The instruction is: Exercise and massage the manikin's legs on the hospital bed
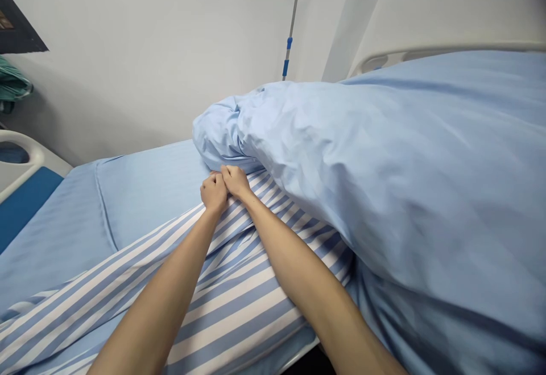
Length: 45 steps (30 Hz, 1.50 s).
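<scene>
1. The left hand (214,192) and right hand (236,181) sit together, fingers curled and clamped on the far edge of the striped cotton sheet (230,301), near the blue duvet (375,170).
2. The sheet looks light and soft; that gathered edge offers a grip.

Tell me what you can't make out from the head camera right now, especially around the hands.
Head view:
Inside the left hand and right hand: curled fingers hide whether either grip holds the striped cloth.
Far side of the bed: hidden by the bunched blue duvet.
Green fabric: cut off by the left edge, too little shows to identify it.
Metal pole: its top is cut off by the upper edge.
</scene>
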### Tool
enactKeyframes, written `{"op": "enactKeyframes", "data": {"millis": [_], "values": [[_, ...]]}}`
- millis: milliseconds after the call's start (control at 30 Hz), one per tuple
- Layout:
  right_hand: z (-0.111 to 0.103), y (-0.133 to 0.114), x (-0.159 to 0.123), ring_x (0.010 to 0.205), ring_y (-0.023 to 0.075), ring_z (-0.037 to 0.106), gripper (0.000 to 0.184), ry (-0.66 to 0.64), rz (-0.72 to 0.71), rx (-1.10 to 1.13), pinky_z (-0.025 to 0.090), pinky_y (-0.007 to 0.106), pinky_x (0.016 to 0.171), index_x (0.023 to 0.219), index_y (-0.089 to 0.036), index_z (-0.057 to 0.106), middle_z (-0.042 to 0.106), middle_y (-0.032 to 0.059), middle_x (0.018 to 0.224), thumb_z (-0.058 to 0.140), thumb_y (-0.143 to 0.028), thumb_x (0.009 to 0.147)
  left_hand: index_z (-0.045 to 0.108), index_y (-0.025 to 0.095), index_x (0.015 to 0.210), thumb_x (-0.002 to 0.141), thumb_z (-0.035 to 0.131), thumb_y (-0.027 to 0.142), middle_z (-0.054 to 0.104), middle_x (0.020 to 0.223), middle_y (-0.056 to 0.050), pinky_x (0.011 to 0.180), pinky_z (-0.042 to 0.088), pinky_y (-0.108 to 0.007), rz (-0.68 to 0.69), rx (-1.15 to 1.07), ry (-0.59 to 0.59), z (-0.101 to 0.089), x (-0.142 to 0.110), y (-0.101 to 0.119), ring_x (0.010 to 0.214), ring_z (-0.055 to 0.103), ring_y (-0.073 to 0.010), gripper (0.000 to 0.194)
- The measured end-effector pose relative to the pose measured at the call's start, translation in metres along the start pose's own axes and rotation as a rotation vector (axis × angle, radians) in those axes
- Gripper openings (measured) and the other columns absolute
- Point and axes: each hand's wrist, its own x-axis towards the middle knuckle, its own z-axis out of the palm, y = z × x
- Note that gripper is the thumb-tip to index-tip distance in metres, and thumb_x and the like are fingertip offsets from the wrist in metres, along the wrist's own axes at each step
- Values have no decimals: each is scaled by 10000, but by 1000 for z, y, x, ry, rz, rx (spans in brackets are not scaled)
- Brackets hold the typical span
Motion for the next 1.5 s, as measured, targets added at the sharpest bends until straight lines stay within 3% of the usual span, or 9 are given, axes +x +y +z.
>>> {"op": "enactKeyframes", "data": {"millis": [333, 467, 667, 767, 900, 1033, 1300, 1400, 1500], "values": [[2, 20, 15, 528, 98, 377, 394, 117, 123, 355, 307, 212, 519, 552, -168, 442, 406, -29, 514, 309, -387, 851, 625, 171, 709, 826, 295, 354, 643, 746, -63, 597, 357, -255, 39, -14, -27, 15, 3, 30, 710, 549, -173, 395], [-9, 19, 15, 535, 105, 403, 385, 164, 98, 160, 294, 216, 530, 559, -171, 450, 458, -12, 529, 307, -366, 859, 643, 193, 854, 850, 261, 369, 648, 963, -115, 686, 384, -294, 42, 175, -130, 18, -1, 31, 888, 566, -231, 422], [-23, 26, 17, 591, 129, 463, 378, 162, -41, -99, 293, 229, 581, 643, -170, 519, 565, 35, 610, 300, -381, 867, 648, 202, 913, 837, 301, 397, 636, 1003, -136, 743, 395, -324, 46, 230, -168, 20, -4, 28, 926, 567, -249, 405], [-18, 38, 20, 576, 121, 445, 381, 94, 7, -25, 295, 222, 558, 606, -163, 501, 564, 31, 606, 289, -348, 863, 655, 210, 832, 826, 311, 357, 652, 952, -106, 760, 388, -307, 70, 139, -146, 22, -3, 27, 893, 565, -213, 374], [-11, 44, 20, 556, 117, 418, 397, 90, 14, -19, 263, 228, 524, 581, -156, 487, 533, 20, 573, 301, -376, 854, 587, 177, 596, 796, 335, 323, 607, 642, -40, 660, 375, -239, 134, -121, -168, 11, -1, 15, 683, 529, -140, 353], [-10, 42, 18, 566, 126, 429, 416, 86, 33, -54, 254, 234, 521, 598, -148, 517, 547, 34, 585, 306, -403, 849, 435, 177, 475, 766, 358, 353, 396, 452, 31, 508, 301, -216, 45, -265, -43, -46, 6, -29, 495, 388, -91, 348], [-8, 39, 17, 553, 136, 440, 447, 70, 86, -186, 240, 249, 517, 634, -134, 585, 586, 65, 606, 307, -417, 842, 379, 187, 463, 737, 425, 401, 341, 437, 50, 491, 274, -228, -87, -42, 257, -254, -3, -174, 467, 340, -88, 351], [-7, 40, 17, 576, 143, 462, 454, 67, 72, -199, 256, 243, 523, 658, -128, 599, 598, 72, 632, 301, -417, 843, 359, 190, 462, 745, 418, 405, 338, 440, 47, 509, 283, -229, -141, 66, 330, -296, -20, -218, 484, 352, -96, 360], [-7, 39, 17, 587, 151, 474, 476, 47, 64, -237, 270, 244, 527, 688, -118, 617, 607, 81, 648, 289, -423, 848, 330, 194, 477, 757, 393, 418, 317, 452, 47, 512, 275, -230, -180, 136, 346, -311, -31, -239, 493, 348, -101, 364]]}}
